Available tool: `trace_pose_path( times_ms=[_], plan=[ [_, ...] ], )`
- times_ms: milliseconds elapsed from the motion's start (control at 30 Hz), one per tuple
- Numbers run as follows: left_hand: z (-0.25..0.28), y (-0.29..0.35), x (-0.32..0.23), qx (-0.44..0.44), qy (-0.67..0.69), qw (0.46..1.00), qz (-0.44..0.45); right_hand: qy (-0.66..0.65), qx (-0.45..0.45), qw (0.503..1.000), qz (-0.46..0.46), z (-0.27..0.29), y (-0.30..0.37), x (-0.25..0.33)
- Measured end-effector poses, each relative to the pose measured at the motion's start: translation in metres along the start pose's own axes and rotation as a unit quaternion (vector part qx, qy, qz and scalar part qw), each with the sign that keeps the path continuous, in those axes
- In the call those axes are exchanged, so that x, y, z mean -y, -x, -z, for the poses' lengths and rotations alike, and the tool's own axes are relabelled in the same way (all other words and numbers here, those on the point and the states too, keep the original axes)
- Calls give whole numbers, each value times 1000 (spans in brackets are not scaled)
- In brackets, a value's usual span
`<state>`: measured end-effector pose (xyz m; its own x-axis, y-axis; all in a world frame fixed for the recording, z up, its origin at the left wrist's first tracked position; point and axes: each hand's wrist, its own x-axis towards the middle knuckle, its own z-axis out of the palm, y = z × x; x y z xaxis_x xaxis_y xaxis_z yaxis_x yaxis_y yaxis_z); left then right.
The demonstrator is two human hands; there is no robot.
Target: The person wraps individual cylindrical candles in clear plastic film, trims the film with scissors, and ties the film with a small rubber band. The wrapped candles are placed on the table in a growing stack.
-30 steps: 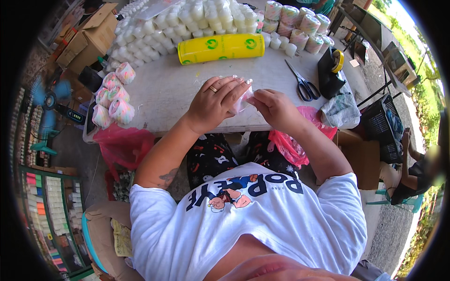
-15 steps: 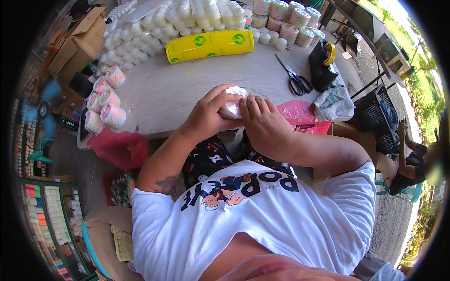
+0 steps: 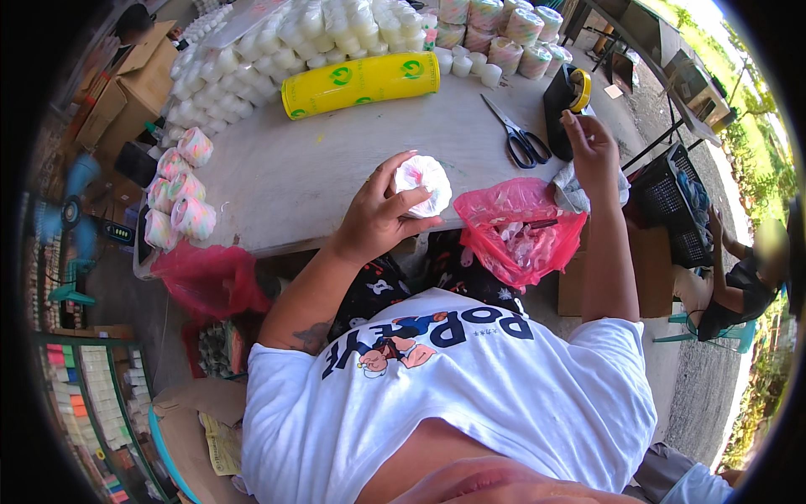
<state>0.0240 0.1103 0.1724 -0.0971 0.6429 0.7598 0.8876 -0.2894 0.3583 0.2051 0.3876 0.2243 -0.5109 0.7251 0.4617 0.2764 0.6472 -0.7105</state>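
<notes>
My left hand [image 3: 378, 206] is wrapped round a white plastic-wrapped roll [image 3: 425, 178] with a pinkish centre, held over the table's near edge. My right hand [image 3: 594, 147] is raised at the right, fingers drawn together at the near edge of the yellow tape roll [image 3: 580, 89]. That tape sits on a black dispenser [image 3: 557, 113]. Whether a strip of tape lies between the fingertips is too small to tell. Below that hand, an open pink plastic bag [image 3: 487, 206] holds crumpled clear scraps and a dark slim object.
Black-handled scissors [image 3: 525, 148] and a grey cloth [image 3: 567, 186] lie near the dispenser. A yellow film roll [image 3: 361, 85] lies before stacked white rolls [image 3: 227, 88]. Several pastel-wrapped rolls [image 3: 193, 218] stand at left, more [image 3: 505, 55] at the back. A person [image 3: 735, 286] sits at far right.
My right hand has left the white roll and moved right and up to the tape dispenser. My left hand keeps the roll, its round end now showing. The pink bag is uncovered.
</notes>
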Motion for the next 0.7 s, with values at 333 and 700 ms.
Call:
trace_pose_path(
  times_ms=[333,700],
  plan=[
    [-1,3,-7,-9,-101,995,-12,-155,290,944,6,-82,87,80],
    [-6,10,8,-9,-134,991,-8,-30,290,899,326,-56,62,95]
  ],
)
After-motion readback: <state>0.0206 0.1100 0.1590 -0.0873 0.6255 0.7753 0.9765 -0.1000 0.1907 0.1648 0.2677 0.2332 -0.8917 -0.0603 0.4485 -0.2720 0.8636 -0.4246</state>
